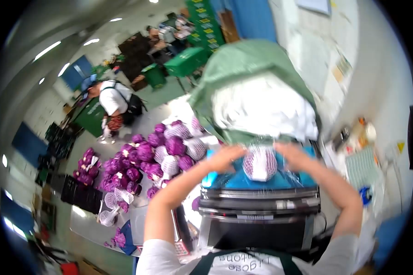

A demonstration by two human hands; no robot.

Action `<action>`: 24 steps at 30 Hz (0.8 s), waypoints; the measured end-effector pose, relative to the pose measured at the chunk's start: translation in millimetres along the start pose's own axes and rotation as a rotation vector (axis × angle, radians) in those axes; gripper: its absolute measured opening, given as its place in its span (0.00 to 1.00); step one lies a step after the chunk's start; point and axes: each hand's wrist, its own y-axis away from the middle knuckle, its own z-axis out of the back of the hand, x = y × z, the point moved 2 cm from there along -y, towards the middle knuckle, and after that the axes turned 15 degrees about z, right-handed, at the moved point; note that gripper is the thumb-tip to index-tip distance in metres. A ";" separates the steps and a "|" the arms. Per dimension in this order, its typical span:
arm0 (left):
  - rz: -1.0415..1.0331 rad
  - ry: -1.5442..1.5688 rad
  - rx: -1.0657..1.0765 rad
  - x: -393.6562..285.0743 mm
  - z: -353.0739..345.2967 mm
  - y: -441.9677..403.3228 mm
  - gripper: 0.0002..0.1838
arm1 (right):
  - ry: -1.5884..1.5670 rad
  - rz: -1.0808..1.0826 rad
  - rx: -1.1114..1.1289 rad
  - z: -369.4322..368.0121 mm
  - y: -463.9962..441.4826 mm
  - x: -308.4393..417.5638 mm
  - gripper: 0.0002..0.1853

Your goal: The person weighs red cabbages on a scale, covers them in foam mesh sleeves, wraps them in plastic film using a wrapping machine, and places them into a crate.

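Note:
A red cabbage in a white foam net sits on the blue top of a wrapping machine, a pale label-like patch on its near side. Shiny clear film lies around the cabbage. My left hand is just left of it, fingers stretched toward the far side and thumb apart. On the right, my right hand mirrors this, its fingers pointing inward. Both hands are slightly blurred; whether their fingertips touch the film is hard to see.
Many red cabbages, some netted, cover the steel table on my left, beside a black crate. Behind the machine stands a green sack of white nets. A co-worker bends over the table's far end.

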 end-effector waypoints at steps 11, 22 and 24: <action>0.231 1.015 0.335 -82.2 -13.1 68.4 0.31 | -1.242 -0.107 -0.111 -37.2 33.6 103.9 0.45; 0.432 2.285 1.239 -165.5 -154.8 250.1 0.40 | -2.020 -0.852 0.057 -230.8 188.5 209.2 0.41; 0.805 2.033 0.885 -182.6 -136.4 278.9 0.37 | -2.018 -0.815 -0.221 -202.4 193.1 235.6 0.32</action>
